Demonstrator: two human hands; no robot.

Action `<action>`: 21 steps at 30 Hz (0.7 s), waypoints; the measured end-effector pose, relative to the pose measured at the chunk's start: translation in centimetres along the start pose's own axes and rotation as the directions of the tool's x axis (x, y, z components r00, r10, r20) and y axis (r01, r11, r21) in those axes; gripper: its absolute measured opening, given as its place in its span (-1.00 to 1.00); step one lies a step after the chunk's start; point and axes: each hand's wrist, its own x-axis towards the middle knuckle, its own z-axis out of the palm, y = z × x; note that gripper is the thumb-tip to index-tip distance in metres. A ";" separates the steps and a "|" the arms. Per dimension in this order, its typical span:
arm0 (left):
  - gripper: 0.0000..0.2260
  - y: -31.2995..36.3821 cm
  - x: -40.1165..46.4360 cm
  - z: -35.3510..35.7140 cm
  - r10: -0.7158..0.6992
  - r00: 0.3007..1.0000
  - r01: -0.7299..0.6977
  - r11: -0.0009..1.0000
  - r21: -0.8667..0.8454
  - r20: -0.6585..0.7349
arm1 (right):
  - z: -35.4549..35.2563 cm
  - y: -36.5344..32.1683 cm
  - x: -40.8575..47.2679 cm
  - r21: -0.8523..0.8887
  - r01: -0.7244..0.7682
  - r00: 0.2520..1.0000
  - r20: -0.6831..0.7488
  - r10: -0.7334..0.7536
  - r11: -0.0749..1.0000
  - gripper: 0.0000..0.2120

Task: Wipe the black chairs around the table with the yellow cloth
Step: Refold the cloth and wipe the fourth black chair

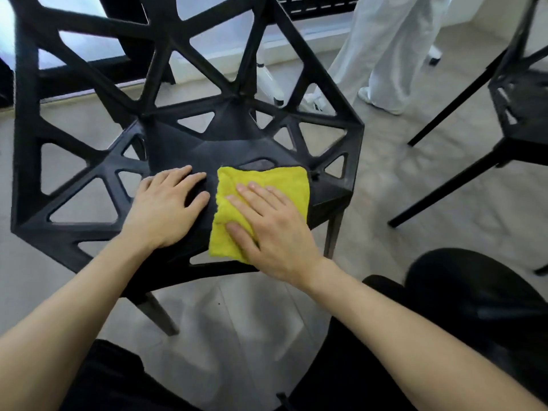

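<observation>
A black chair [207,137] with triangular cut-outs in its seat, back and sides fills the middle of the head view, facing me. A folded yellow cloth [284,185] lies on the front right part of the seat. My right hand [272,226] lies flat on the cloth with straight fingers, pressing it onto the seat. My left hand [166,209] rests flat on the bare seat just left of the cloth, fingers spread.
A second black chair [510,114] stands at the right, its legs reaching toward the middle. A person in white trousers [385,54] stands behind the chair at the upper right. The floor [237,321] is pale grey. My dark-clothed knees [462,307] show at the bottom.
</observation>
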 end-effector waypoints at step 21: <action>-0.32 0.5 -0.1 -0.2 0.005 1.000 -0.005 1.000 0.023 0.009 | -5.1 12.7 4.1 -0.264 -0.271 0.935 0.157 0.318 0.926 -0.37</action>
